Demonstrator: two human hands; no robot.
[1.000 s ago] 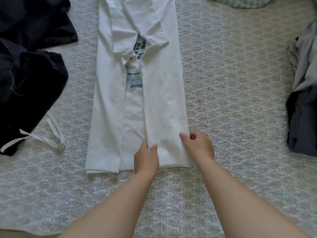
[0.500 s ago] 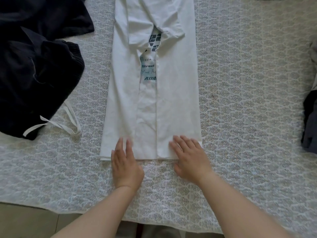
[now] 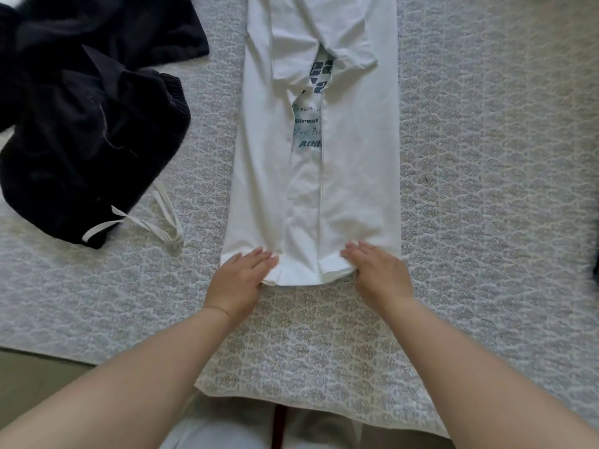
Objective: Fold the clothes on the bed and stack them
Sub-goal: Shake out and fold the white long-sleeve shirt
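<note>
A white T-shirt [image 3: 353, 176] lies lengthwise on the patterned bedspread [image 3: 486, 189]. Both its sides are folded in, leaving a strip of blue print showing down the middle. My left hand [image 3: 241, 275] is at the near-left corner of the hem, fingers on top and thumb hidden beneath the cloth. At the near-right corner, my right hand [image 3: 379, 270] holds the hem the same way. The hem between them is bunched and slightly raised off the bed.
A heap of dark clothes [image 3: 84, 124] with white drawstrings [image 3: 162, 222] lies to the left of the shirt. Another dark garment [image 3: 595, 267] shows at the right edge. The bed's near edge [image 3: 97, 362] runs below my forearms.
My hands moved outward from the shirt's right panel to both hem corners, lay flat there, and now take hold of the hem, which bunches and lifts.
</note>
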